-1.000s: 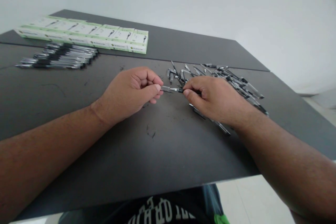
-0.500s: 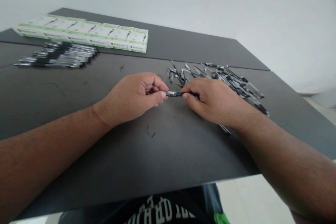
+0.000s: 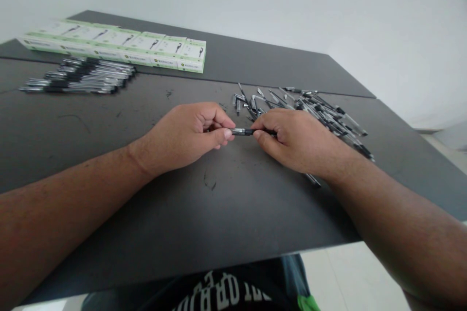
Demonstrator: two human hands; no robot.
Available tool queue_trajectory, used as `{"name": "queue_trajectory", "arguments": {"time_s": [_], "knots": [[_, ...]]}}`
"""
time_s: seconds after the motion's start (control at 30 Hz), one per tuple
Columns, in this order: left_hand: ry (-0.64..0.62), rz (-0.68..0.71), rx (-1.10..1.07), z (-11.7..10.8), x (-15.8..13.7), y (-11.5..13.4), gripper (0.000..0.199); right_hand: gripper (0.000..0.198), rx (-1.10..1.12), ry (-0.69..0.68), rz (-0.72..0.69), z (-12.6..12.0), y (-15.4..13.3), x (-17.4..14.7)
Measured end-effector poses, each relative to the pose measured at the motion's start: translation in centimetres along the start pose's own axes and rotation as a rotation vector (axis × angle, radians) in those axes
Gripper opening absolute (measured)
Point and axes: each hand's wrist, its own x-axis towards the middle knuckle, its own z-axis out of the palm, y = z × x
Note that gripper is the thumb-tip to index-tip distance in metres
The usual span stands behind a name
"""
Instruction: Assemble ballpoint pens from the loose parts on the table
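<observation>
Between my hands a black and clear pen (image 3: pixel 241 131) lies level, just above the dark table. My left hand (image 3: pixel 193 129) pinches its left end between thumb and fingers. My right hand (image 3: pixel 292 133) pinches the black part at the right, and its palm hides the rest of that end. Behind and beside my right hand spreads a loose pile of pen parts (image 3: pixel 328 116), with clear barrels, caps and dark refills. Part of the pile is covered by the hand, and a barrel end (image 3: pixel 313 181) sticks out below the wrist.
A row of white and green boxes (image 3: pixel 146 48) with pen pictures stands at the back left of the grey table (image 3: pixel 219 223). In front of them lies a stack of pens (image 3: pixel 83 77). Dark thin scraps (image 3: pixel 209 183) dot the tabletop. A pale wall rises behind.
Hardly anything differs. Both hands keep their pinch on the pen, and my left hand has shifted very slightly to the right.
</observation>
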Motion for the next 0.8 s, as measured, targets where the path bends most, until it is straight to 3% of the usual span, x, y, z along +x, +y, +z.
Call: {"name": "queue_trajectory", "arguments": {"time_s": [0.8], "knots": [[-0.017,-0.003,0.013,-0.16,-0.23,0.41,0.021,0.03,0.012,-0.008,-0.026,-0.17,-0.55,-0.11]]}}
